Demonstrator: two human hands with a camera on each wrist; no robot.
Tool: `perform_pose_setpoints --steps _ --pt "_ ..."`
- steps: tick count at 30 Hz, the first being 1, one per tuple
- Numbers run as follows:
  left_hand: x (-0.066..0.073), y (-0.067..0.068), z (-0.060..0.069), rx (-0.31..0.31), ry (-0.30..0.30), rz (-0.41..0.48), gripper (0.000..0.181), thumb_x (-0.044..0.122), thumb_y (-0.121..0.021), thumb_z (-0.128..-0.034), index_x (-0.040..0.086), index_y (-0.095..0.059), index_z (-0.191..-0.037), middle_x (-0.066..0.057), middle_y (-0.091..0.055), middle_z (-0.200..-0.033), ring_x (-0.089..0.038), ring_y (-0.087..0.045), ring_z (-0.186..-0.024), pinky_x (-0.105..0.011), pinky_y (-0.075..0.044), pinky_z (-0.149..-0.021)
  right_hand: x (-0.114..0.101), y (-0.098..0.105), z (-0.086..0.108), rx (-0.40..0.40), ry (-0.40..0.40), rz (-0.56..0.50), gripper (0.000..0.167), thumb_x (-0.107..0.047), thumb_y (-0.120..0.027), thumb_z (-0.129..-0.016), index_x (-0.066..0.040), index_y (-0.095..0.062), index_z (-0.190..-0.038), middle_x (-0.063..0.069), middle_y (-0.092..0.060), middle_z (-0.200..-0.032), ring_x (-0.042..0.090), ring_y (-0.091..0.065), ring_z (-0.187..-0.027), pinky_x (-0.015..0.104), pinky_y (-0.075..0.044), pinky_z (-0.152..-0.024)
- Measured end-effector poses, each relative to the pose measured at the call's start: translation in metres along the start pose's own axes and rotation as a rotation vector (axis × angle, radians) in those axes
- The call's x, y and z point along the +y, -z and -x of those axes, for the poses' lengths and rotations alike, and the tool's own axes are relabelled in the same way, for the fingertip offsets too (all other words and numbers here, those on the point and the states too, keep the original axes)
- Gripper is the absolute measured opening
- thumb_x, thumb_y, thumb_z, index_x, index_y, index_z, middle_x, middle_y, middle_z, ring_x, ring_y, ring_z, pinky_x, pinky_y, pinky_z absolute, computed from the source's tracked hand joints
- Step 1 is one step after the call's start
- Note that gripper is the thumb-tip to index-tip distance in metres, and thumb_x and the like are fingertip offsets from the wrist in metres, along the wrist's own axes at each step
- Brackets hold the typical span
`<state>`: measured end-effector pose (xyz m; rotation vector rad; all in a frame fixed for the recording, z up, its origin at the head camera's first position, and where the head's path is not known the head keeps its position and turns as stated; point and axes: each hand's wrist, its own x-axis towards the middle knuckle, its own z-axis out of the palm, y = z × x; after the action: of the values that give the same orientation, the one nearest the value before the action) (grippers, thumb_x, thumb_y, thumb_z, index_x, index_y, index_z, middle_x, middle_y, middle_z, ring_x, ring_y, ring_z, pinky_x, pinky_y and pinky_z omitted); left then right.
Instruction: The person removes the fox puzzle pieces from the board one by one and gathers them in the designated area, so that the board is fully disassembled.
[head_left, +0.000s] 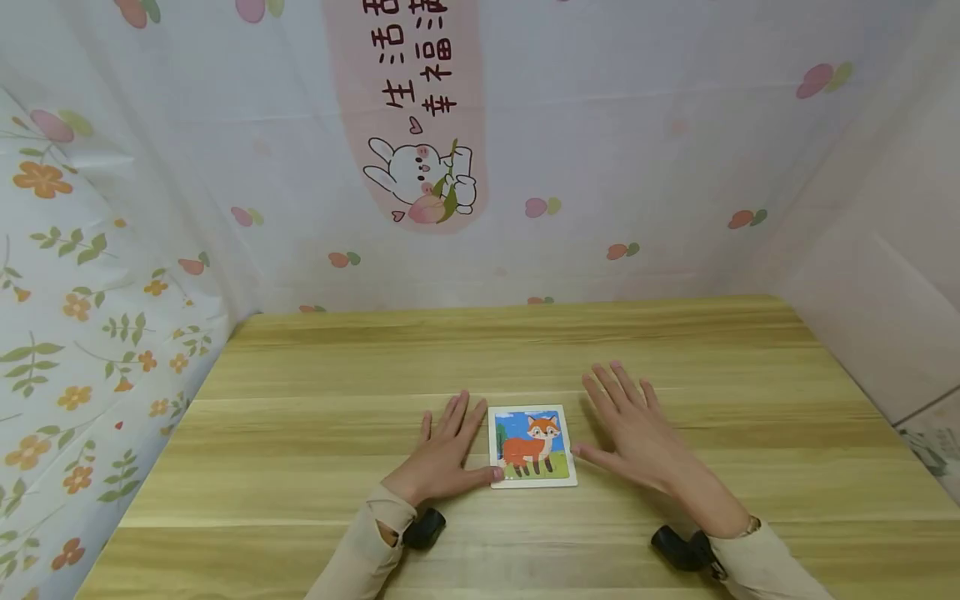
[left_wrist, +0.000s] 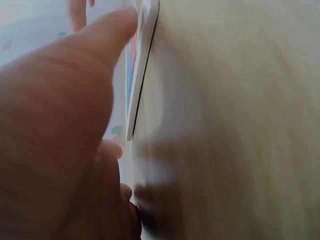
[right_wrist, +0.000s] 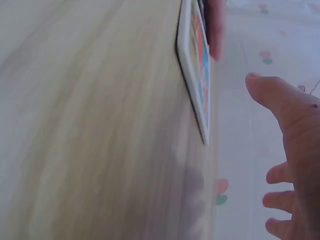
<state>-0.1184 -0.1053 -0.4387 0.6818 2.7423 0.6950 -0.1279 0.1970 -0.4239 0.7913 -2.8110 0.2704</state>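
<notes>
A square fox picture with a white border point(head_left: 531, 447) lies flat on the wooden table, its pieces filling the frame. The left hand point(head_left: 444, 457) is at its left side, fingers spread, the thumb tip on the lower left corner. In the left wrist view that thumb of the left hand point(left_wrist: 60, 100) reaches the white edge of the picture point(left_wrist: 134, 110). To the right of the picture, the right hand point(head_left: 637, 433) has its fingers spread and holds nothing; the right wrist view shows a gap between the thumb of the right hand point(right_wrist: 300, 130) and the picture point(right_wrist: 192, 65).
The wooden table point(head_left: 337, 358) stretches around both hands. Behind it hangs a pale curtain point(head_left: 600, 150) with a rabbit print, and a flowered cloth point(head_left: 97, 333) covers the left side. Dark devices are strapped at both wrists.
</notes>
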Motion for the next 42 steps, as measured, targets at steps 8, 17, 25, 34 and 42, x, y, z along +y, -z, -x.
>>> perform_pose_setpoints --steps 8,17,25,34,42 --pt "0.003 -0.001 -0.005 -0.012 0.013 -0.019 0.088 0.061 -0.052 -0.0847 0.02 -0.013 -0.151 -0.015 0.002 -0.154 -0.029 0.007 -0.14 -0.062 0.006 -0.103 -0.015 0.0 -0.014 -0.021 0.06 -0.073 0.084 -0.056 -0.061 -0.082 -0.002 -0.037 -0.141 0.019 -0.033 -0.145 0.039 -0.018 -0.136 0.062 -0.018 -0.101" --pt "0.008 -0.003 -0.011 -0.05 0.049 -0.053 0.085 0.064 -0.052 -0.0829 0.026 -0.017 -0.151 -0.016 0.008 -0.153 -0.031 0.011 -0.139 -0.065 0.007 -0.1 -0.03 -0.006 -0.029 -0.007 0.108 -0.152 0.062 -0.039 -0.069 -0.082 0.0 -0.053 -0.128 0.017 -0.051 -0.128 0.035 -0.045 -0.118 0.054 -0.034 -0.097" --pt "0.01 -0.002 -0.014 -0.066 0.049 -0.026 0.084 0.061 -0.055 -0.0831 0.025 -0.019 -0.15 -0.02 0.007 -0.153 -0.035 0.01 -0.139 -0.067 0.007 -0.099 -0.041 -0.015 -0.043 -0.084 0.098 -0.321 0.026 -0.017 -0.066 -0.087 -0.002 -0.066 -0.107 0.003 -0.053 -0.093 0.007 -0.046 -0.066 0.021 -0.044 -0.059" --pt "0.011 0.0 -0.014 -0.08 0.052 -0.005 0.083 0.059 -0.056 -0.0838 0.026 -0.019 -0.15 -0.019 0.009 -0.153 -0.035 0.012 -0.138 -0.067 0.008 -0.098 -0.051 -0.023 -0.053 -0.116 0.077 -0.315 0.02 -0.012 -0.067 -0.085 -0.003 -0.066 -0.102 -0.001 -0.049 -0.082 0.008 -0.042 -0.061 0.021 -0.039 -0.054" --pt "0.01 -0.002 -0.013 -0.026 0.079 0.014 0.069 0.054 -0.047 -0.0912 0.025 -0.025 -0.149 -0.019 0.005 -0.153 -0.035 0.009 -0.139 -0.067 0.008 -0.098 -0.056 -0.026 -0.058 -0.118 0.032 -0.328 0.018 -0.01 -0.068 -0.084 -0.004 -0.064 -0.1 -0.001 -0.049 -0.081 0.01 -0.043 -0.065 0.025 -0.04 -0.058"
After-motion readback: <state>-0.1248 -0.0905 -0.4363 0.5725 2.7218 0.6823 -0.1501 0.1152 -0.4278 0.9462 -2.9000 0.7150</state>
